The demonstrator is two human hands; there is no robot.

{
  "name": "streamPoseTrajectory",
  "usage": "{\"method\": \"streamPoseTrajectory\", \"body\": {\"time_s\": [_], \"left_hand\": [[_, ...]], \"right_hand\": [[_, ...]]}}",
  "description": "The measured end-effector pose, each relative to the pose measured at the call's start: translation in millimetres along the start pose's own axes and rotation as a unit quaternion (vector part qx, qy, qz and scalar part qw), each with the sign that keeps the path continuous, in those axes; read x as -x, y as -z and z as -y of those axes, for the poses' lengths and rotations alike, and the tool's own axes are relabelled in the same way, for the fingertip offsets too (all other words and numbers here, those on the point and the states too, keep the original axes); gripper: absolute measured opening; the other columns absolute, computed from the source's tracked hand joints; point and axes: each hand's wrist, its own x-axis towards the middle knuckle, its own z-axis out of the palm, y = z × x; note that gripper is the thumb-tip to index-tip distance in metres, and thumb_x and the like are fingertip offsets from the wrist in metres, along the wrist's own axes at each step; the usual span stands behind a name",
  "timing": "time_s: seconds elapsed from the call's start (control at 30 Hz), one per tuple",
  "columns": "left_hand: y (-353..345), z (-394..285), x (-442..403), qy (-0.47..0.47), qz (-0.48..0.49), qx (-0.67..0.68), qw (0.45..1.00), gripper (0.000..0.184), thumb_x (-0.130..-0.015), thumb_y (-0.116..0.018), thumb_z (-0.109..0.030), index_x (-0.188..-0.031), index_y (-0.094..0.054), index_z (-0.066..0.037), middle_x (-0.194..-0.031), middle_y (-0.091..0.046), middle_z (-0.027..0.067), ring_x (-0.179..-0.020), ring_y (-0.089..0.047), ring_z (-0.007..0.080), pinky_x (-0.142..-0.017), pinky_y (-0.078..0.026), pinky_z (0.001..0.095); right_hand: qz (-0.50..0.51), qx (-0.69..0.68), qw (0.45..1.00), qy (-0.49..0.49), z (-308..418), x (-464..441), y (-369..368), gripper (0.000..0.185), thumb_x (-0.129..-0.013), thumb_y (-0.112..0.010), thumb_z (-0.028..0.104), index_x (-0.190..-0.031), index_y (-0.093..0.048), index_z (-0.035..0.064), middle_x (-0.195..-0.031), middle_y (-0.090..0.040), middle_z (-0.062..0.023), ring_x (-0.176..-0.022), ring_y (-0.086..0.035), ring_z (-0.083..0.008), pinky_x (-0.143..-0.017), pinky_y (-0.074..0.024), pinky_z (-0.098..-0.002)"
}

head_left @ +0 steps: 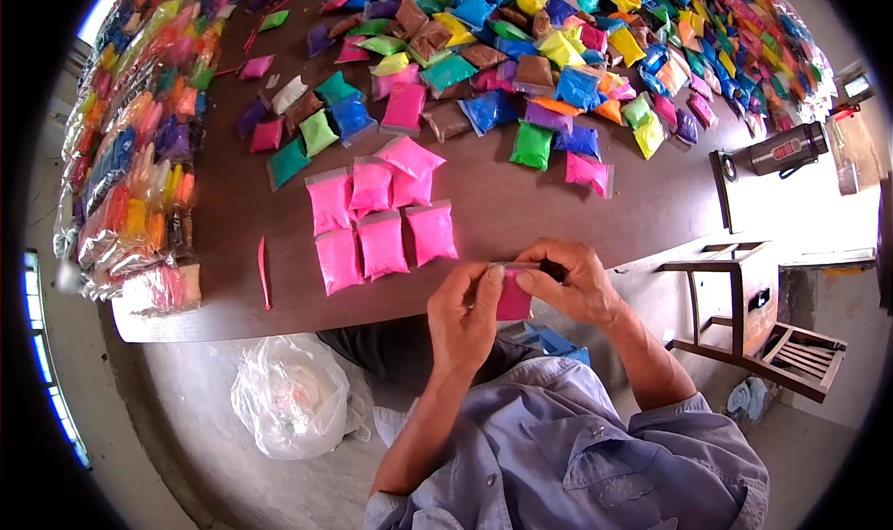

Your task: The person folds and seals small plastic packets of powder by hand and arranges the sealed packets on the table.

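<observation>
Between my two hands, just off the table's front edge, is a small dark pink packet [513, 303] with a clear top strip. My left hand [468, 308] pinches its upper left side, thumb on the near face. The thumb and fingers of my right hand [575, 283] grip the upper right side. Part of the packet is covered by my fingers. Beyond my hands, several bright pink packets [381, 243] lie grouped in two rough rows on the brown table [223, 214]. A thin pink plastic stick [263, 271] lies to their left.
Many loose coloured packets [558, 51] cover the far side of the table. Clear bags of packets [139, 186] are stacked along the left. A dark flask [789, 148] is at the right, above a wooden stool [739, 302]. A clear plastic bag [293, 395] sits on the floor.
</observation>
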Motion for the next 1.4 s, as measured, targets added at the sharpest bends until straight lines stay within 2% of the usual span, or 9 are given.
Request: {"method": "streamPoseTrajectory", "body": {"time_s": [0.3,0.67,0.73,0.93,1.03,1.17,1.23,1.37,1.4], "left_hand": [[-4.1,-8.6,-1.4,0.047,0.026,0.011,0.998,0.015,-0.098,-0.069,-0.012,-0.095,-0.07,0.003,-0.079,-0.064,-0.0022,-0.071,-0.053,0.0048,-0.064,-0.045,0.0232],[-5.6,-7.4,-1.3,-0.053,0.009,-0.092,0.994,0.017,-0.097,-0.068,-0.013,-0.089,-0.066,0.002,-0.074,-0.063,0.0031,-0.067,-0.054,0.0091,-0.062,-0.046,0.0266],[-6.8,-10.3,-1.6,0.021,0.027,-0.039,0.999,0.023,-0.099,-0.065,-0.017,-0.085,-0.063,0.001,-0.069,-0.056,0.0003,-0.065,-0.047,0.0072,-0.059,-0.039,0.028],[1.3,-6.0,-6.1,-0.012,0.051,-0.062,0.997,0.025,-0.1,-0.063,-0.019,-0.084,-0.061,0.0,-0.068,-0.052,-0.0017,-0.064,-0.041,0.0072,-0.056,-0.033,0.0287],[-1.7,-2.1,-4.6,-0.063,0.011,-0.053,0.996,0.026,-0.1,-0.064,-0.021,-0.085,-0.062,0.0,-0.067,-0.051,-0.0015,-0.063,-0.041,0.0079,-0.056,-0.033,0.0291],[-0.2,-2.1,-2.1,-0.047,0.035,-0.039,0.998,0.028,-0.1,-0.064,-0.022,-0.085,-0.062,0.001,-0.067,-0.052,-0.0009,-0.063,-0.043,0.0085,-0.055,-0.034,0.0292],[-1.7,1.1,-1.4,-0.031,0.034,-0.042,0.998,0.031,-0.101,-0.064,-0.024,-0.083,-0.061,0.001,-0.066,-0.052,-0.0003,-0.062,-0.044,0.0088,-0.055,-0.035,0.0289],[4.4,-1.6,-1.8,0.022,0.058,-0.043,0.997,0.025,-0.099,-0.065,-0.018,-0.085,-0.062,0.003,-0.068,-0.059,0.0039,-0.064,-0.051,0.0095,-0.059,-0.044,0.0284],[4.2,-2.9,-2.7,0.013,0.061,-0.04,0.997,0.025,-0.099,-0.065,-0.018,-0.084,-0.062,0.002,-0.068,-0.059,0.0042,-0.063,-0.051,0.0096,-0.058,-0.043,0.0285]], "right_hand": [[-0.002,-0.009,1.0,-0.007,-11.4,1.4,-2.9,0.009,-0.093,-0.068,0.005,-0.099,-0.07,-0.0022,-0.081,-0.065,-0.0043,-0.075,-0.059,-0.0074,-0.063,-0.048,-0.0268],[-0.018,0.01,0.997,0.071,-8.3,0.0,-3.1,0.011,-0.096,-0.066,0.009,-0.099,-0.07,-0.0009,-0.079,-0.065,-0.0097,-0.07,-0.06,-0.0175,-0.064,-0.0477,-0.0323],[-0.024,0.007,0.996,0.09,-10.8,-0.4,-3.6,0.011,-0.097,-0.065,0.009,-0.099,-0.069,-0.0011,-0.081,-0.065,-0.0096,-0.071,-0.06,-0.0172,-0.064,-0.0481,-0.0325],[-0.037,0.004,0.996,0.079,-9.0,0.4,-6.6,0.012,-0.099,-0.065,0.012,-0.1,-0.068,0.0002,-0.086,-0.069,-0.0142,-0.078,-0.066,-0.0235,-0.071,-0.0519,-0.0352],[-0.029,0.01,0.995,0.099,-3.5,-0.8,-7.5,0.013,-0.099,-0.064,0.011,-0.099,-0.067,-0.0009,-0.084,-0.066,-0.0111,-0.074,-0.061,-0.0171,-0.066,-0.0486,-0.0336],[-0.015,0.06,0.993,0.1,-4.5,-1.3,-7.9,0.014,-0.1,-0.064,0.013,-0.099,-0.067,-0.0009,-0.082,-0.064,-0.0104,-0.073,-0.059,-0.0171,-0.066,-0.0483,-0.033],[-0.043,0.049,0.993,0.097,-10.5,-1.1,-10.4,0.016,-0.101,-0.063,0.016,-0.1,-0.068,0.0006,-0.084,-0.066,-0.0165,-0.075,-0.065,-0.0273,-0.069,-0.0511,-0.0374],[-0.077,-0.001,0.995,0.062,-11.3,0.2,-13.2,0.016,-0.1,-0.063,0.016,-0.1,-0.068,0.0004,-0.083,-0.066,-0.0162,-0.073,-0.064,-0.0275,-0.068,-0.0507,-0.0375],[-0.081,0.004,0.994,0.076,-12.1,-0.4,-14.3,0.017,-0.101,-0.063,0.016,-0.099,-0.067,0.0,-0.08,-0.062,-0.0104,-0.071,-0.058,-0.0197,-0.065,-0.0484,-0.034]]}}
